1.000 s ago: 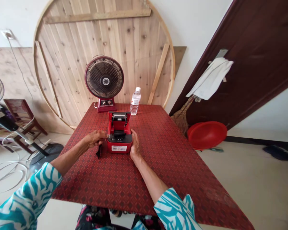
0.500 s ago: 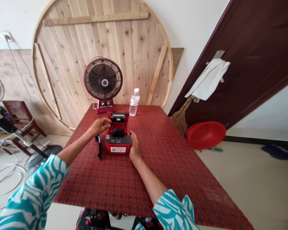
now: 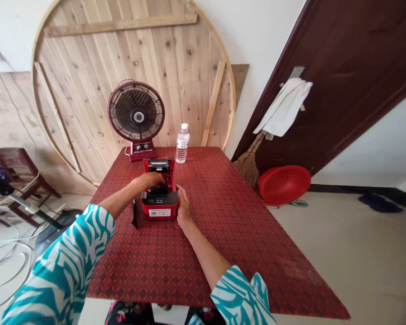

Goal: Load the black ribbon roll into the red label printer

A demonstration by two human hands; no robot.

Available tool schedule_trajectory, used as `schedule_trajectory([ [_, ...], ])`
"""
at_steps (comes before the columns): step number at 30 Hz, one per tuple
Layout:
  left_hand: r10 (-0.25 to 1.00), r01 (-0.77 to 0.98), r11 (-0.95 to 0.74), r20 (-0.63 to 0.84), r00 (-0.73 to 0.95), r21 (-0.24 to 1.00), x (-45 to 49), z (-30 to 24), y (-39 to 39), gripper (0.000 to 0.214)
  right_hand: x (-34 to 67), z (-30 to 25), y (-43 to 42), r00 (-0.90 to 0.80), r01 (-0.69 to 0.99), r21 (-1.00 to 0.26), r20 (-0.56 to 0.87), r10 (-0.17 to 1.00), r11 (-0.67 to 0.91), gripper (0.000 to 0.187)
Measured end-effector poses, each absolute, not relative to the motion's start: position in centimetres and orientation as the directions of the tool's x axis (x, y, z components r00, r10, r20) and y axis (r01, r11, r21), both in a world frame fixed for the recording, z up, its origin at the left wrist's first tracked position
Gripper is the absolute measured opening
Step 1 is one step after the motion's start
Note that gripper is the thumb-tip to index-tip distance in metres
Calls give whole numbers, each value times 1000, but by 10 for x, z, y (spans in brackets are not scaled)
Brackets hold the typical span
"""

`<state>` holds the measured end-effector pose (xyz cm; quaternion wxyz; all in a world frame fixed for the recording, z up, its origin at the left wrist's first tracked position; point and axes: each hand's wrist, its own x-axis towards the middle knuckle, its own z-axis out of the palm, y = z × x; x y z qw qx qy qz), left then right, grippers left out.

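Note:
A small red printer [image 3: 159, 205] with its lid [image 3: 158, 166] tipped up at the back sits on the red patterned table [image 3: 223, 216]. My left hand [image 3: 151, 180] reaches over the printer's open top, fingers curled down into the compartment; what they touch is hidden. My right hand [image 3: 182, 207] lies flat against the printer's right side, fingers stretched forward. A small dark object [image 3: 135, 216] lies on the table just left of the printer.
A dark red desk fan [image 3: 136, 115] and a clear water bottle [image 3: 182, 143] stand at the table's far end. A large round wooden board [image 3: 131, 67] leans on the wall. A red basin [image 3: 284, 184] and a broom [image 3: 248, 164] sit by the dark door.
My left hand rose from the printer's left side and moved over its open top. My right hand stayed at the right side. The view shifted rightwards.

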<state>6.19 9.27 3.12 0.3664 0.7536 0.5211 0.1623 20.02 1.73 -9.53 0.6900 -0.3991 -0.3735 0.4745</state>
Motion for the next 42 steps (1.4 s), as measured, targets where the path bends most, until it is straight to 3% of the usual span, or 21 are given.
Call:
schedule_trajectory([
  [4,838,815,-399,-194,510,420,68,35,84,18,200,-96,18,269,-365,-904,126,955,223,47],
  [6,824,814,-463,-167,541,352,69,39,80,21,200,-96,19,268,-374,-902,119,956,217,48],
  [9,814,751,-486,-81,575,447,60,52,71,21,200,-97,20,262,-380,-901,114,958,211,48],
  [12,815,622,-470,37,578,627,32,68,61,20,201,-99,20,256,-373,-903,122,959,215,49],
  [15,875,446,-404,195,443,799,-6,73,56,38,201,-100,19,263,-356,-907,132,956,223,48],
  [18,935,418,-344,262,240,841,-36,56,60,50,202,-100,19,259,-345,-912,132,957,219,48],
  [24,984,694,-162,171,58,701,-46,6,72,24,203,-96,17,263,-341,-916,124,957,212,47],
  [29,998,797,-16,52,-20,604,-38,-10,78,21,202,-94,16,266,-353,-913,110,958,203,46],
  [32,999,723,31,1,-44,690,-44,-10,78,33,202,-93,16,278,-348,-915,109,954,206,47],
  [36,998,498,48,-55,-1,866,-64,-6,60,53,201,-93,16,273,-354,-914,101,957,197,48],
  [40,998,296,37,-53,45,954,-77,-11,32,42,200,-91,15,275,-395,-901,72,959,181,45],
  [42,995,281,15,-42,91,960,-73,-19,22,41,199,-90,15,276,-409,-895,66,959,179,44],
])
